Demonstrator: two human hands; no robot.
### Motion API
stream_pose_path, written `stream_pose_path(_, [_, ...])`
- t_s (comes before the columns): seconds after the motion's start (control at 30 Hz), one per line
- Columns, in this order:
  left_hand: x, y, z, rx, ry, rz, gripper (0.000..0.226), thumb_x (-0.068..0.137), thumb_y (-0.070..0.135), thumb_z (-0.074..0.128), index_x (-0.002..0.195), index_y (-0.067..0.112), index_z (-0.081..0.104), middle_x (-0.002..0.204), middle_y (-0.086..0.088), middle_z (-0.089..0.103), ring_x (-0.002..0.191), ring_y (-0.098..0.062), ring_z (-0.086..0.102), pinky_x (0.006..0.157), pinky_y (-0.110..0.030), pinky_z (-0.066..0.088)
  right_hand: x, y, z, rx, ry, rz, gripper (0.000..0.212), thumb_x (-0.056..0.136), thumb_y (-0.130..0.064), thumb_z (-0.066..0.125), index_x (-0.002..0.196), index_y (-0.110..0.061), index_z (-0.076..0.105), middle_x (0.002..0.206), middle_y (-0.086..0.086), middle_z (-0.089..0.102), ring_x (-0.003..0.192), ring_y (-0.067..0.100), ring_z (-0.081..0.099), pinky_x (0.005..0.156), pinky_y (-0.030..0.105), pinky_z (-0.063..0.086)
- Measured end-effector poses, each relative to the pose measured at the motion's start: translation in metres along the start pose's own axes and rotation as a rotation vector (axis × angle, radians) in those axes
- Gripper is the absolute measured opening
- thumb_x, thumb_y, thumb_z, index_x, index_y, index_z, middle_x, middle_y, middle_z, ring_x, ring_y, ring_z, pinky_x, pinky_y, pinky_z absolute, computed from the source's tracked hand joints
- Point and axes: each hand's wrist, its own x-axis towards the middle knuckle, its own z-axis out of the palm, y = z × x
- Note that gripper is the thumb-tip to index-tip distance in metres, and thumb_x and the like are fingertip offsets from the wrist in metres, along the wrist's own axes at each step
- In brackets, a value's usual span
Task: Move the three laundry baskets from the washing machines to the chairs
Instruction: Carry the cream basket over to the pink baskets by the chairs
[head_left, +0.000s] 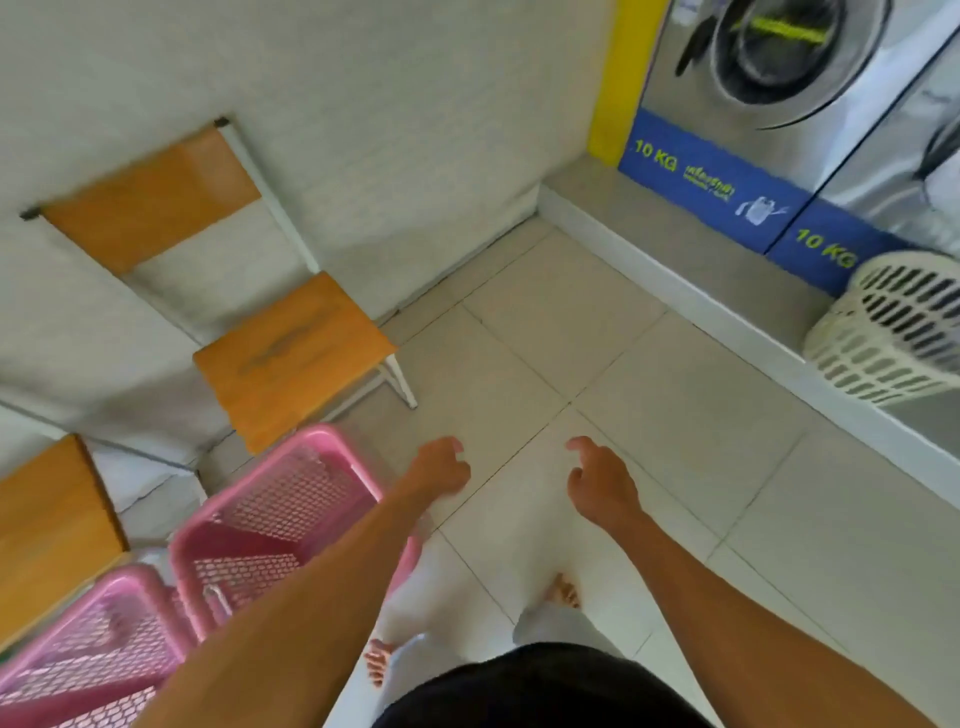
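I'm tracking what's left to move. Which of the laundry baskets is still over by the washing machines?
The white basket, sitting on the raised ledge in front of the washing machines. The two pink baskets are on the opposite side, beside the chairs.

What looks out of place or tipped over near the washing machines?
The white laundry basket lies tipped on its side on the raised ledge before the washing machines, its open mouth facing sideways. The two pink baskets by the chairs stand upright. Nothing looks spilled or broken.
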Motion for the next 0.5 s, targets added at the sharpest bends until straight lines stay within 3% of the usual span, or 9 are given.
stream_pose_path(0.13, [0.032, 0.104, 0.031, 0.114, -0.048, 0.107, 0.046, 0.09, 0.019, 0.052, 0.136, 0.017, 0.053, 0.138, -0.011, 0.054, 0.122, -0.028, 0.057, 0.096, -0.03, 0.047, 0.016, 0.068, -0.061, 0.071, 0.06, 0.13, 0.046, 0.091, -0.006, 0.052, 0.135, -0.022, 0.055, 0.121, 0.011, 0.065, 0.104, 0.027, 0.065, 0.077, 0.031, 0.053])
stream_pose_path(0.23, [0.051, 0.177, 0.044, 0.205, -0.075, 0.221, 0.048, 0.091, 0.022, 0.05, 0.138, 0.019, 0.05, 0.147, -0.008, 0.045, 0.133, -0.027, 0.047, 0.107, -0.036, 0.041, 0.024, 0.114, -0.103, 0.183, 0.112, 0.225, 0.045, 0.09, -0.007, 0.053, 0.133, -0.02, 0.055, 0.127, 0.009, 0.062, 0.11, 0.028, 0.063, 0.082, 0.029, 0.05])
stream_pose_path(0.37, [0.073, 0.263, 0.06, 0.306, -0.099, 0.354, 0.046, 0.092, 0.023, 0.05, 0.138, 0.018, 0.052, 0.146, -0.008, 0.048, 0.135, -0.026, 0.044, 0.109, -0.036, 0.038, 0.034, 0.167, -0.144, 0.292, 0.185, 0.338, 0.045, 0.087, -0.007, 0.054, 0.129, -0.022, 0.056, 0.128, 0.006, 0.062, 0.114, 0.025, 0.061, 0.091, 0.033, 0.052])
stream_pose_path(0.5, [0.095, 0.338, 0.076, 0.296, -0.154, 0.442, 0.045, 0.088, 0.021, 0.055, 0.133, 0.017, 0.056, 0.134, -0.008, 0.058, 0.12, -0.026, 0.057, 0.093, -0.03, 0.047, 0.052, 0.206, -0.171, 0.364, 0.236, 0.411, 0.047, 0.085, -0.004, 0.053, 0.128, -0.023, 0.056, 0.129, 0.005, 0.062, 0.111, 0.025, 0.063, 0.088, 0.032, 0.052])
